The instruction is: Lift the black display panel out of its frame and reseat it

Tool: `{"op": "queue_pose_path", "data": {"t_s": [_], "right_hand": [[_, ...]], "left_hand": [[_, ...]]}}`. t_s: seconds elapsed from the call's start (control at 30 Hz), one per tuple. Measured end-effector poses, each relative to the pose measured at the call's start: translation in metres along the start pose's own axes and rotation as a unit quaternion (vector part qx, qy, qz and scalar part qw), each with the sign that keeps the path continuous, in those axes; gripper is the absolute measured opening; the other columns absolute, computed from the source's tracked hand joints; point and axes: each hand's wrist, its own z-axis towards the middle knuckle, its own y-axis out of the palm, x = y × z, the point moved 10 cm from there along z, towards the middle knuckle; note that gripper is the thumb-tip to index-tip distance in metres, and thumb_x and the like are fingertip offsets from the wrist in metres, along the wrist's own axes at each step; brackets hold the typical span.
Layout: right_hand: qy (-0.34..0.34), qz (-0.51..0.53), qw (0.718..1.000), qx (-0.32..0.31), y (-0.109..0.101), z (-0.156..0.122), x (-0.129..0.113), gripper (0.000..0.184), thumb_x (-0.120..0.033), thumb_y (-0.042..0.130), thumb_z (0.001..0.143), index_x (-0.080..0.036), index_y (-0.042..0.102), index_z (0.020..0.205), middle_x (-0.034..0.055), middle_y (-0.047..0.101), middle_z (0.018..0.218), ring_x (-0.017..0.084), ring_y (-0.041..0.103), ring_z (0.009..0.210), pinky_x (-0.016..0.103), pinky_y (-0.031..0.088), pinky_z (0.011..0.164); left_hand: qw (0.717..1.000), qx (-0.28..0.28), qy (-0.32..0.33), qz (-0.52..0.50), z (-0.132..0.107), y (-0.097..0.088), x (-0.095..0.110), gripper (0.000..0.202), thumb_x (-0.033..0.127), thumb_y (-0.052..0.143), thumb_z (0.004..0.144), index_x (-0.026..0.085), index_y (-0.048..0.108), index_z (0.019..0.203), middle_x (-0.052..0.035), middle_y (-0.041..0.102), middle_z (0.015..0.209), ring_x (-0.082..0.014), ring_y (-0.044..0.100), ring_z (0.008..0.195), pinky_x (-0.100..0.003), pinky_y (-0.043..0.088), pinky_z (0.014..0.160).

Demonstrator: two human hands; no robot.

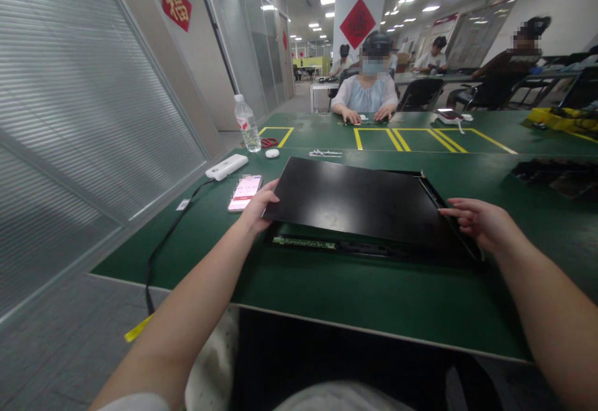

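A flat black screen panel [346, 196] is tilted, its left side raised above a dark frame [387, 250]. A strip of green circuit board [303, 243] shows along the frame's near edge. My left hand [260, 207] is closed on the panel's left edge, thumb on top and the other fingers mostly hidden beneath. At the panel's right edge, beside the frame's right side, my right hand [486, 224] has its fingertips bent over the border. The underside of the panel and most of the frame's inside are hidden.
On the green table [355, 299] at left lie a phone [245, 192], a white power bank [227, 167] with a black cable, and a white case [271, 154]. A water bottle [247, 124] stands by red scissors [269, 143]. Opposite sits a masked person [365, 90].
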Motion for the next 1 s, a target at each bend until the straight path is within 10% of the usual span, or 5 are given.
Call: {"op": "queue_pose_path", "data": {"t_s": [1.0], "right_hand": [[-0.041, -0.030, 0.999, 0.015, -0.0067, 0.0033, -0.0047, 0.009, -0.009, 0.062, 0.078, -0.014, 0.064, 0.085, 0.0088, 0.072, 0.066, 0.005, 0.039, 0.036, 0.015, 0.029, 0.033]], "left_hand": [[0.995, 0.076, -0.012, 0.061, -0.0086, -0.0037, -0.0024, 0.073, 0.008, 0.075, 0.060, 0.020, 0.054, 0.129, -0.0047, 0.076, 0.095, -0.0223, 0.072, 0.071, -0.031, 0.054, 0.062]]}}
